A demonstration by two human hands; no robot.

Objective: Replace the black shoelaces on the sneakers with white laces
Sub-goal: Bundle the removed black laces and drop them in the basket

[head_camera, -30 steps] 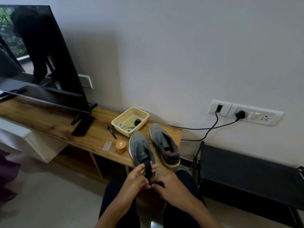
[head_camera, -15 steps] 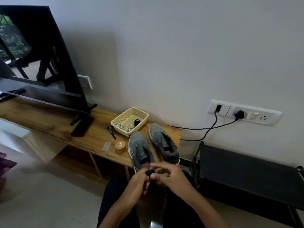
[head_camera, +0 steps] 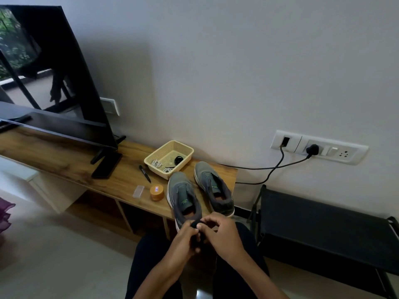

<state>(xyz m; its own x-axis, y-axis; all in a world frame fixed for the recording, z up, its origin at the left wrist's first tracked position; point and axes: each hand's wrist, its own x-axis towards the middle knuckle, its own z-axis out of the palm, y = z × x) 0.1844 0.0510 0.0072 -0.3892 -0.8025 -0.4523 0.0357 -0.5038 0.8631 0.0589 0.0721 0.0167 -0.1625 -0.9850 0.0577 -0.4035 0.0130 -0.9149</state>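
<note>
Black and glossy, a television [head_camera: 54,83] fills the left of the view, standing on a long wooden table [head_camera: 54,156] set against a pale wall. To the right, lower down, sits a black rack [head_camera: 323,229], and above it a white socket strip [head_camera: 319,147] with a dark cable [head_camera: 269,168] plugged in. Two grey sneakers stand side by side at the table's right end, toes toward the wall: the near sneaker [head_camera: 183,190] with its heel at the table edge, the far sneaker [head_camera: 211,182] just beside it. Behind their toes is a cream basket [head_camera: 168,142] holding white laces [head_camera: 157,163] and a small black coil [head_camera: 178,160].

The left hand [head_camera: 185,240] and right hand [head_camera: 222,236] meet just in front of the near sneaker's heel, above the person's lap. Both clasp a bunched black lace [head_camera: 195,224]: the left hand's fingers curl round it from below, and the right thumb and forefinger pinch its top.

A dark phone [head_camera: 107,165] lies by the television's foot. Left of the near sneaker stand an orange tub [head_camera: 157,192] and a clear little box [head_camera: 138,191], with a black pen [head_camera: 145,173] between them and the basket.
</note>
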